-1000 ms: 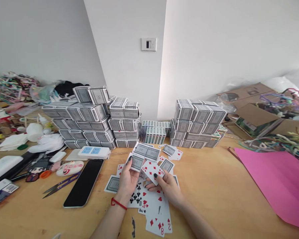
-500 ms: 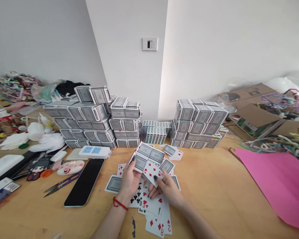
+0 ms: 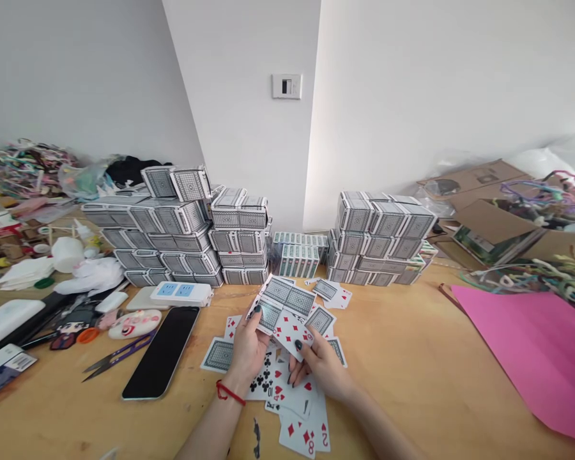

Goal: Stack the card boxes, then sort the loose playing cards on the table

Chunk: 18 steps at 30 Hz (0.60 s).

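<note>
My left hand (image 3: 250, 348), a red cord round its wrist, is closed on a block of playing cards (image 3: 280, 292) with grey patterned backs facing up. Its thumb presses the near left edge. My right hand (image 3: 323, 367) pinches a face-up diamond card (image 3: 285, 324) between thumb and fingers, right against the near edge of that block. Under both hands lie loose playing cards, some face up, such as an eight of diamonds (image 3: 297, 434), and others face down, like the patterned card (image 3: 218, 354) at the left.
Stacked card blocks stand at the back left (image 3: 172, 217) and back right (image 3: 383, 220), with boxed card decks (image 3: 299, 259) between them. A phone (image 3: 160, 354), thread snips (image 3: 117, 358) and a power strip (image 3: 182, 293) lie left. Pink paper (image 3: 527, 358) and an open carton (image 3: 498, 233) are right.
The view has shifted very slightly. My right fingers under the diamond card have moved a little, and both hands otherwise keep their place and their hold.
</note>
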### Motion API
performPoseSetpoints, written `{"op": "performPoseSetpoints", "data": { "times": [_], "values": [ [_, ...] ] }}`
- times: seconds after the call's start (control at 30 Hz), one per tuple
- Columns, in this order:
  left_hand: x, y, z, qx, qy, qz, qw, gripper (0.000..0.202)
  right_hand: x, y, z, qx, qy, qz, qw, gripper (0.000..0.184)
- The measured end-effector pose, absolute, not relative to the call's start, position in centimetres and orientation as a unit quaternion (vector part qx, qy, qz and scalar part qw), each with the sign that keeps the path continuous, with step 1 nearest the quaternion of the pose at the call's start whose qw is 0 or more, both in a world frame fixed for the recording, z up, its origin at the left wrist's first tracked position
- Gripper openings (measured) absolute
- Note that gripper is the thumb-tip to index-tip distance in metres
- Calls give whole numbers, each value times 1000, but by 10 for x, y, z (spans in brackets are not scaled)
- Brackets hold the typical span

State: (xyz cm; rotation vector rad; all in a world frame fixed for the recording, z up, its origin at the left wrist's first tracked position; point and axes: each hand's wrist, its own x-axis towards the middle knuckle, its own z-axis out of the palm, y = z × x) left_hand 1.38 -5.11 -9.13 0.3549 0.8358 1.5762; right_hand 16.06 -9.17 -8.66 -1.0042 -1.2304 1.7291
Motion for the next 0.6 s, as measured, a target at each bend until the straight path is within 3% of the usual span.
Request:
{"op": "performPoseSetpoints", "data": {
  "times": [0.2, 0.6],
  "values": [
    [15, -54, -89, 187, 380, 666, 614, 24, 161, -92, -87, -396, -488, 675, 386, 37],
    [20, -62, -77, 302, 408, 613, 606, 44, 160, -90, -95, -409, -495, 661, 389, 36]
  ]
}}
